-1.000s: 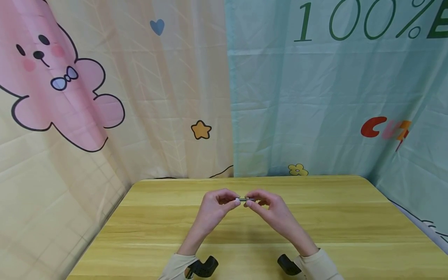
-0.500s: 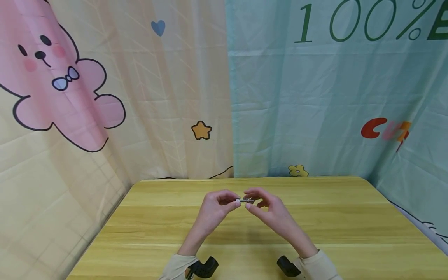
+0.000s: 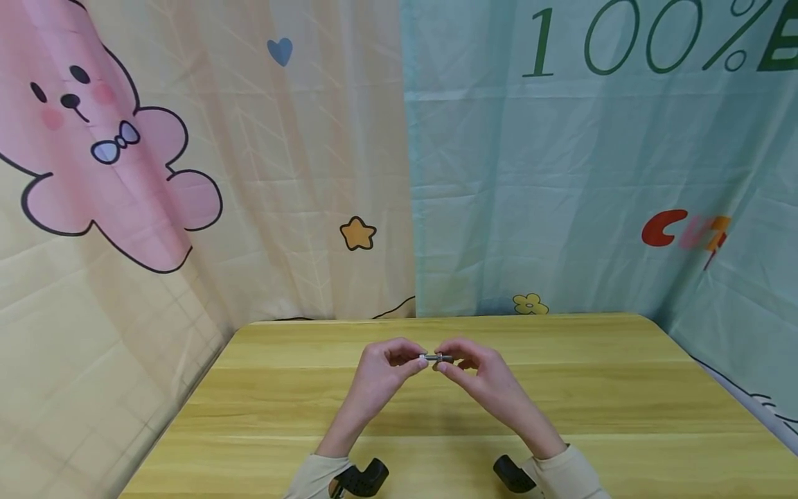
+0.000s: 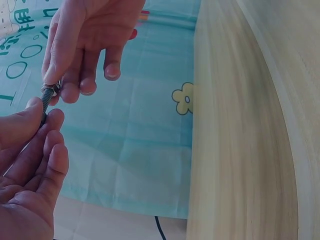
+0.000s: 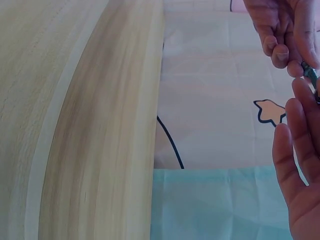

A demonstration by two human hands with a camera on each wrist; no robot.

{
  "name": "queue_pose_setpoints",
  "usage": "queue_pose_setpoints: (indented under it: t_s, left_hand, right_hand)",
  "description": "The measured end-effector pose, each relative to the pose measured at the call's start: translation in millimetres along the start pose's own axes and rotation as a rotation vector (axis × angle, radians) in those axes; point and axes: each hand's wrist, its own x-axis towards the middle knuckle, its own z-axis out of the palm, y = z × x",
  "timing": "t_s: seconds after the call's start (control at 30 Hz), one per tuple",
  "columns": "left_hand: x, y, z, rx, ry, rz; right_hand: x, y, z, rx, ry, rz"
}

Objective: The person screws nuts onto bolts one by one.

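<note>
- Near six o'clock, the left hand [image 3: 384, 367] pinches a bolt [image 4: 46, 101] above the table [image 3: 623, 388].
- At its three o'clock, the right hand [image 3: 481, 369] pinches the bolt's nut [image 4: 56, 89].
- Toward two o'clock, my feed shows "100%" [image 3: 648, 36] on the blue curtain [image 3: 561, 173].

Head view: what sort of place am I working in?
Probably a curtained-off indoor workspace: a wood-grain table, with a cream cartoon-print curtain and a light-blue curtain behind it.
</note>
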Motion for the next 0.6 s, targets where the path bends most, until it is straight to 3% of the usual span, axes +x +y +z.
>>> queue_pose_setpoints:
  t_s: [0.4,0.6]
  left_hand:
    - [-1.6,0.8,1.6,-0.006,-0.01,-0.007]
    - [-0.8,0.9,1.9,-0.013,0.01,-0.015]
  right_hand:
    - [-2.0,-0.9,0.6,-0.046,-0.004,0.15]
    - [-0.8,0.1,-0.1,-0.004,-0.007,0.072]
